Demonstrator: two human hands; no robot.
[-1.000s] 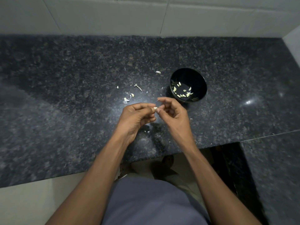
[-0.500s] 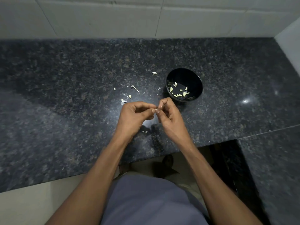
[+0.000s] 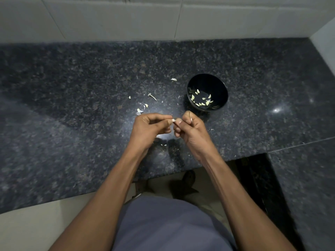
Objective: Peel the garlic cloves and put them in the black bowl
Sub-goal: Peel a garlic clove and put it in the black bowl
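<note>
Both hands meet above the dark granite counter (image 3: pixel 72 105), just in front of the black bowl (image 3: pixel 220 82). My left hand (image 3: pixel 150 126) pinches a small garlic clove (image 3: pixel 173 120) between thumb and fingertips. My right hand (image 3: pixel 190 129) has its curled fingers at the clove's other end, and a bit of pale skin shows by its index finger. The bowl holds several peeled pale cloves (image 3: pixel 202 101) on its bottom.
Scraps of garlic skin (image 3: pixel 140 111) and a stem piece (image 3: pixel 152 96) lie scattered left of the bowl; one more scrap (image 3: pixel 174 79) lies behind it. A white tiled wall (image 3: pixel 163 17) backs the counter. The counter edge steps back at the lower right.
The hands stay together on the clove with only small finger shifts. The camera view has tilted slightly, so the bowl and counter sit a little differently in frame.
</note>
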